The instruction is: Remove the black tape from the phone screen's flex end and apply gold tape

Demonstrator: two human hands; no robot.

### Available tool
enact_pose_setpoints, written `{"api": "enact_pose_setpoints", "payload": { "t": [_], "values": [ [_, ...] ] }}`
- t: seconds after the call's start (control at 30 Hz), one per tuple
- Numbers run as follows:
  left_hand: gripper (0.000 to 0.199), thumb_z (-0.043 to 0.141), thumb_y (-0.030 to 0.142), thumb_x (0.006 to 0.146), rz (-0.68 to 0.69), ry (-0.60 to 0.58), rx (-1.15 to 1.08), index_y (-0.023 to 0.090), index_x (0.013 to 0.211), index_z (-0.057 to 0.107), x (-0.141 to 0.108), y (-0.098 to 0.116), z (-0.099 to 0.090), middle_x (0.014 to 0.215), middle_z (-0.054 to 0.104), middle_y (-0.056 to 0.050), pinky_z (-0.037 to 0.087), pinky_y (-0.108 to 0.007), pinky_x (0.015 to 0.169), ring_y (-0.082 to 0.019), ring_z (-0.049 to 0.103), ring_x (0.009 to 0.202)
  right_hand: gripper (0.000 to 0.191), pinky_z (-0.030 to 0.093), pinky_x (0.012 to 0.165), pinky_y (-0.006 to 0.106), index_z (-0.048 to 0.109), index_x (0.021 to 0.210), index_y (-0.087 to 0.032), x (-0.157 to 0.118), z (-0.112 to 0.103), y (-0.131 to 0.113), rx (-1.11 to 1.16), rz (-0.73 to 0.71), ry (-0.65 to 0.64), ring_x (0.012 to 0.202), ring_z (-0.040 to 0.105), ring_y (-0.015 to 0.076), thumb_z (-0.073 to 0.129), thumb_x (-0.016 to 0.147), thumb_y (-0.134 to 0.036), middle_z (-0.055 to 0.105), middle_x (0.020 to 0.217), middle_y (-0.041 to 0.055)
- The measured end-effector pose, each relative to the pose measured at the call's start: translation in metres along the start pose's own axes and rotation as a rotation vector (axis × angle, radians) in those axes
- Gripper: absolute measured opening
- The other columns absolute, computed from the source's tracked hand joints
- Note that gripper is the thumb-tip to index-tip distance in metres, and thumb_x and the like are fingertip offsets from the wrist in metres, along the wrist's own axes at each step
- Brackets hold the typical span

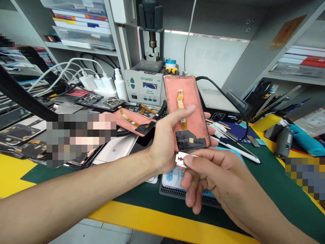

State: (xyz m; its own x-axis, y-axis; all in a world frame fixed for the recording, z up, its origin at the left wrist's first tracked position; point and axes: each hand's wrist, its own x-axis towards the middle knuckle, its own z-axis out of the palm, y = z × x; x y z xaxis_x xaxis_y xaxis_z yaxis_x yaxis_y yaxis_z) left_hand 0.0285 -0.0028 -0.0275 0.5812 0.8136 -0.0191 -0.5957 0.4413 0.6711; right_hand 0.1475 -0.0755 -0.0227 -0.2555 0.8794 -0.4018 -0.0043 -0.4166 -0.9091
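My left hand (167, 142) grips a phone display panel (190, 98) upright, with the thumb across its copper-pink back. An orange flex cable (180, 105) runs down that back into a black taped section (188, 140) at the lower end. My right hand (210, 179) pinches a small steel razor blade (181, 159) between thumb and fingers. The blade sits just below the panel's lower edge, and its contact with the panel cannot be told.
A second pink-backed panel (134, 122) lies behind my left forearm. A rework station (144, 86) and white chargers on a power strip (99, 84) stand behind. Phone parts cover the left of the green mat (266, 183). Tools lie right, and the yellow bench edge (162, 220) runs in front.
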Motion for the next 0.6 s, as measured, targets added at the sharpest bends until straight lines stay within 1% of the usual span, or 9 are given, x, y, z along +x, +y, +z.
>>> {"api": "enact_pose_setpoints", "payload": {
  "t": [0.4, 0.6],
  "values": [
    [0.035, 0.061, 0.046, 0.083, 0.004, 0.002, 0.008, 0.015, 0.095, 0.071, 0.0001, 0.0004, 0.0003, 0.080, 0.073, -0.010, 0.058, -0.033, 0.067, -0.025, 0.072, 0.072, 0.041, 0.049, 0.041, 0.022, 0.066, 0.060, -0.015, 0.0009, 0.0013, -0.0014, 0.016, 0.003, 0.003, 0.041, 0.059, 0.0134, 0.069, 0.082, -0.050, 0.065, 0.050, 0.0060],
    [0.034, 0.059, 0.045, 0.084, -0.003, -0.007, -0.013, 0.014, 0.094, 0.070, 0.0008, 0.0000, -0.0001, 0.080, 0.073, -0.010, 0.057, -0.033, 0.066, -0.024, 0.072, 0.071, 0.041, 0.050, 0.043, 0.023, 0.067, 0.061, -0.015, 0.0004, -0.0001, -0.0010, 0.016, 0.004, 0.001, 0.041, 0.060, 0.0139, 0.067, 0.084, -0.050, 0.065, 0.050, 0.0066]
  ]
}}
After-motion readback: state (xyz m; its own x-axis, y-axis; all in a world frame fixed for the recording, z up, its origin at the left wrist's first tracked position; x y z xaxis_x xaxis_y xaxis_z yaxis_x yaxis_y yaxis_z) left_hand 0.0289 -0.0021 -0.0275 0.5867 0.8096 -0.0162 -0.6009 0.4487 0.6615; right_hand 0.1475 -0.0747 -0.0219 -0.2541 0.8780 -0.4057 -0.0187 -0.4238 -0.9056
